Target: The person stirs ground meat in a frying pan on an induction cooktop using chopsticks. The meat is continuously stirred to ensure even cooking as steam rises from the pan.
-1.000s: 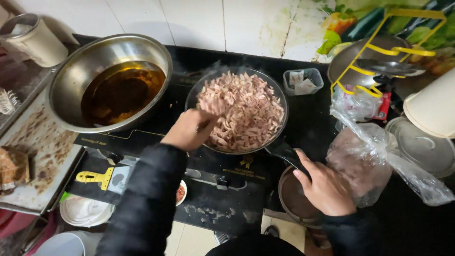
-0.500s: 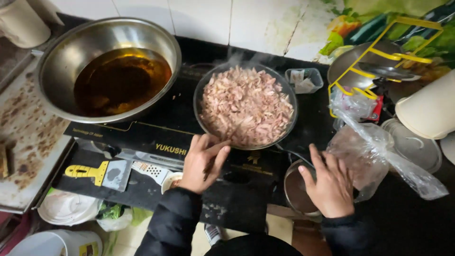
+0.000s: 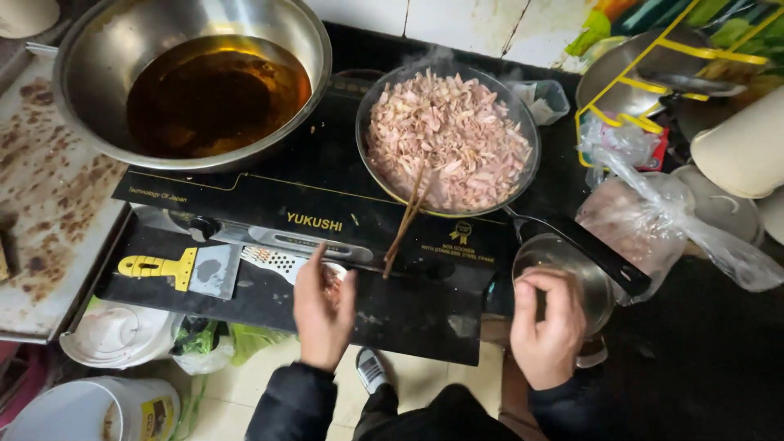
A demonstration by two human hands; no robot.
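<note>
A frying pan (image 3: 523, 131) full of steaming chopped pinkish meat (image 3: 447, 137) sits on a black stove (image 3: 269, 192). A pair of wooden chopsticks (image 3: 406, 219) leans on the pan's near rim, tips in the meat. My left hand (image 3: 323, 309) hovers over the stove's front ledge, fingers apart, above a small dish (image 3: 333, 273), holding nothing. My right hand (image 3: 545, 327) rests with curled fingers on the rim of a small steel bowl (image 3: 563, 269) below the pan's black handle (image 3: 588, 251).
A large steel bowl (image 3: 73, 73) of dark oil (image 3: 214, 94) stands on the left burner. A yellow-handled scraper (image 3: 180, 268) and a slotted metal tool (image 3: 273, 261) lie on the ledge. Plastic bags (image 3: 653, 220), a yellow wire rack (image 3: 653, 65) and lids crowd the right. A white bucket (image 3: 82, 412) is below.
My left hand let go of the chopsticks, which now lean in the pan, and pulled back to the stove's front ledge. My right hand stayed by the small bowl. The view moved closer.
</note>
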